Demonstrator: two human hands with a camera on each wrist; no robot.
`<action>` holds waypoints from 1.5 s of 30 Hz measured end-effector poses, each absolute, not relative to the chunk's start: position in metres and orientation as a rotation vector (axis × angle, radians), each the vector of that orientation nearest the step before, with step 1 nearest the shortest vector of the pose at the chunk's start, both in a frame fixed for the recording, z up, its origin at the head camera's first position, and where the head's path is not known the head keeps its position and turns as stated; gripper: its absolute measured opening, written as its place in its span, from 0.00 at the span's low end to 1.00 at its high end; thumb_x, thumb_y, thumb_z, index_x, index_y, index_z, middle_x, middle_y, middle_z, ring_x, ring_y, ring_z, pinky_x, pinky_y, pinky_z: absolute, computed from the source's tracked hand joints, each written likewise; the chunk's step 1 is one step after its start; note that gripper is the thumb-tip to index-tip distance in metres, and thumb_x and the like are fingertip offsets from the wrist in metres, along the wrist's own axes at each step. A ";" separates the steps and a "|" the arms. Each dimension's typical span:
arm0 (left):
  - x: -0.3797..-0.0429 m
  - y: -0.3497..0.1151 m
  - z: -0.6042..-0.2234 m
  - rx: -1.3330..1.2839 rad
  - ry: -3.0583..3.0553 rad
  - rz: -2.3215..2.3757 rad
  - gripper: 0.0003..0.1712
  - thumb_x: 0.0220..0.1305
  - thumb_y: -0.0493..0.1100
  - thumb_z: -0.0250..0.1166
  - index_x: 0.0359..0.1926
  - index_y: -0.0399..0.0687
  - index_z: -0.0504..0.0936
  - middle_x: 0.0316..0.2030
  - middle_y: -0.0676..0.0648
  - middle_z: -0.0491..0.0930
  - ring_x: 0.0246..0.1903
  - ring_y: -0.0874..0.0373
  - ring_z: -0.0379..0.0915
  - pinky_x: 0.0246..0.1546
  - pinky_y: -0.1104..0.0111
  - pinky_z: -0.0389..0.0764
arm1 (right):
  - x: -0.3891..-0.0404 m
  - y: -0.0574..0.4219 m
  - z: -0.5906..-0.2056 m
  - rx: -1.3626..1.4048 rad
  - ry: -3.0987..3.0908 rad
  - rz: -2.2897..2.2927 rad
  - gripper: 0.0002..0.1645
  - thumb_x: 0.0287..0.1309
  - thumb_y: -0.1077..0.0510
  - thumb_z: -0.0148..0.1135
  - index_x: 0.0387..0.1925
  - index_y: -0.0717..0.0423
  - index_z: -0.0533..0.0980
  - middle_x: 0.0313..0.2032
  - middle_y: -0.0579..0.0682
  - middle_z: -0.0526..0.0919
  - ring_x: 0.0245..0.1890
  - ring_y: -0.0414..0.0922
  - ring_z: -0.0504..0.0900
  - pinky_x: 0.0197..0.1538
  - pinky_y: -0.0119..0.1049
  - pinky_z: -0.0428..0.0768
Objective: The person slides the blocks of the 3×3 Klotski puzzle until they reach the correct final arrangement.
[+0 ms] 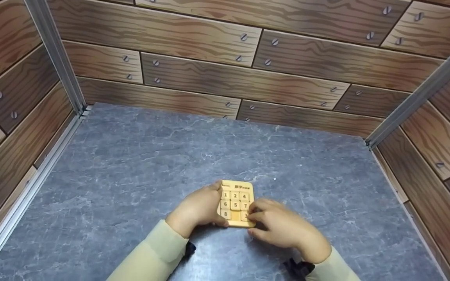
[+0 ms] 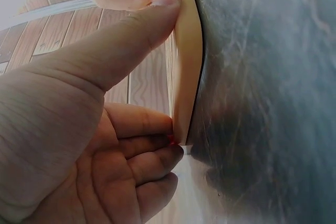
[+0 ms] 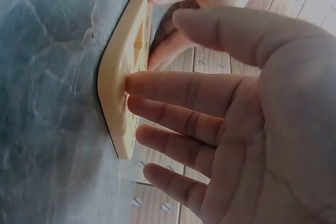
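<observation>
A yellow sliding number puzzle (image 1: 237, 224) lies on the table below the middle of the head view. Its tiles read 1, 2, 4 in the top row, 6, 5, 7 below, then 8, a gap and the 3 tile (image 1: 244, 216). My left hand (image 1: 199, 207) holds the puzzle's left side, thumb at the near corner and fingers toward the far edge. From the right, my right hand (image 1: 283, 224) touches the 3 tile with its fingertips. In the right wrist view its fingers (image 3: 184, 90) reach out nearly straight, the thumb held apart from the frame.
The puzzle rests on a grey marbled tabletop (image 1: 162, 156). Wood-patterned panels (image 1: 193, 43) stand at the back and both sides, with metal corner posts (image 1: 59, 58) between them. Dark bands (image 1: 299, 268) show at both wrists by the pale sleeves (image 1: 150, 249).
</observation>
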State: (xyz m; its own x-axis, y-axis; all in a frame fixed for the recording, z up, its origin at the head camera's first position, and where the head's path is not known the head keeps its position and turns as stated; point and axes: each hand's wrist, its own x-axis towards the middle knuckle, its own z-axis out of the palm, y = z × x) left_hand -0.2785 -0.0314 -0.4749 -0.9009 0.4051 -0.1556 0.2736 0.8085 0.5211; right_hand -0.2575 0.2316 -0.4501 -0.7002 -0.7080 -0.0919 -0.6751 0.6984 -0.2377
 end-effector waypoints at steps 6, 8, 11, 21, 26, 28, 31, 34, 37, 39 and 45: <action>-0.278 -0.032 -0.473 0.531 2.731 0.707 0.68 0.54 0.59 0.91 0.85 0.32 0.67 0.89 0.35 0.61 0.83 0.36 0.69 0.87 0.50 0.72 | -0.254 0.224 -0.454 -1.117 2.701 -0.267 0.31 0.73 0.43 0.73 0.67 0.58 0.87 0.68 0.48 0.84 0.72 0.50 0.81 0.79 0.56 0.81; -0.278 -0.032 -0.473 0.532 2.728 0.707 0.69 0.54 0.59 0.90 0.85 0.32 0.66 0.89 0.35 0.61 0.83 0.36 0.70 0.87 0.50 0.72 | -0.253 0.222 -0.457 -1.135 2.688 -0.268 0.34 0.73 0.42 0.73 0.70 0.58 0.85 0.70 0.48 0.82 0.73 0.49 0.80 0.81 0.55 0.81; -0.278 -0.032 -0.473 0.534 2.733 0.704 0.69 0.53 0.59 0.91 0.85 0.32 0.66 0.88 0.35 0.61 0.83 0.36 0.70 0.86 0.50 0.72 | -0.254 0.221 -0.460 -1.172 2.669 -0.277 0.36 0.74 0.41 0.72 0.73 0.57 0.83 0.72 0.47 0.81 0.75 0.48 0.78 0.82 0.54 0.80; -0.276 -0.031 -0.475 0.534 2.737 0.719 0.68 0.53 0.58 0.91 0.85 0.32 0.67 0.88 0.35 0.61 0.83 0.36 0.69 0.87 0.50 0.71 | -0.263 0.229 -0.460 -1.151 2.721 -0.297 0.35 0.74 0.45 0.73 0.73 0.59 0.82 0.72 0.51 0.82 0.77 0.52 0.78 0.84 0.58 0.77; -0.276 -0.032 -0.474 0.534 2.734 0.727 0.69 0.53 0.57 0.91 0.85 0.31 0.66 0.88 0.35 0.61 0.84 0.37 0.68 0.88 0.50 0.70 | -0.264 0.230 -0.461 -1.093 2.744 -0.263 0.36 0.74 0.44 0.73 0.73 0.60 0.82 0.74 0.53 0.82 0.78 0.55 0.78 0.84 0.61 0.76; -0.276 -0.032 -0.474 0.532 2.732 0.729 0.68 0.53 0.57 0.91 0.85 0.31 0.66 0.88 0.35 0.61 0.84 0.37 0.68 0.88 0.50 0.70 | -0.262 0.230 -0.459 -1.082 2.727 -0.260 0.36 0.74 0.43 0.73 0.74 0.59 0.82 0.74 0.52 0.81 0.78 0.54 0.77 0.84 0.61 0.76; -0.277 -0.032 -0.474 0.530 2.733 0.731 0.68 0.52 0.57 0.91 0.85 0.31 0.66 0.88 0.35 0.61 0.84 0.36 0.68 0.88 0.50 0.70 | -0.257 0.230 -0.454 -1.074 2.690 -0.254 0.37 0.73 0.41 0.73 0.73 0.59 0.82 0.73 0.51 0.82 0.78 0.53 0.77 0.84 0.60 0.76; -0.276 -0.032 -0.475 0.527 2.733 0.731 0.68 0.53 0.57 0.91 0.85 0.32 0.67 0.88 0.35 0.61 0.83 0.36 0.69 0.87 0.50 0.71 | -0.251 0.229 -0.447 -1.064 2.646 -0.248 0.38 0.73 0.40 0.73 0.73 0.59 0.83 0.72 0.50 0.82 0.77 0.54 0.77 0.83 0.61 0.77; -0.277 -0.032 -0.475 0.532 2.733 0.728 0.68 0.53 0.57 0.91 0.85 0.32 0.67 0.88 0.35 0.61 0.83 0.36 0.69 0.87 0.50 0.71 | -0.246 0.227 -0.442 -1.048 2.629 -0.223 0.39 0.73 0.38 0.72 0.73 0.58 0.83 0.72 0.50 0.82 0.78 0.55 0.77 0.83 0.61 0.76; -0.277 -0.032 -0.475 0.536 2.736 0.727 0.67 0.53 0.57 0.91 0.85 0.32 0.67 0.88 0.35 0.61 0.83 0.36 0.69 0.87 0.50 0.71 | -0.246 0.226 -0.441 -1.047 2.643 -0.223 0.38 0.73 0.39 0.72 0.72 0.58 0.83 0.72 0.50 0.82 0.77 0.54 0.78 0.83 0.61 0.77; -0.276 -0.032 -0.473 0.537 2.745 0.717 0.67 0.53 0.57 0.91 0.84 0.31 0.68 0.88 0.34 0.62 0.83 0.36 0.69 0.87 0.50 0.72 | -0.258 0.228 -0.453 -0.983 2.743 -0.312 0.41 0.74 0.40 0.72 0.77 0.59 0.78 0.80 0.58 0.77 0.83 0.62 0.73 0.85 0.67 0.72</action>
State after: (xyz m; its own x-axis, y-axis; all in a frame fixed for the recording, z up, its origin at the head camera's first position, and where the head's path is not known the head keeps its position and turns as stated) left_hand -0.2756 -0.0318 -0.4734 -0.8999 0.4102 -0.1478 0.2856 0.8106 0.5112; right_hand -0.2582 0.2279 -0.4535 -0.7553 -0.6432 -0.1255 -0.5986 0.7551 -0.2674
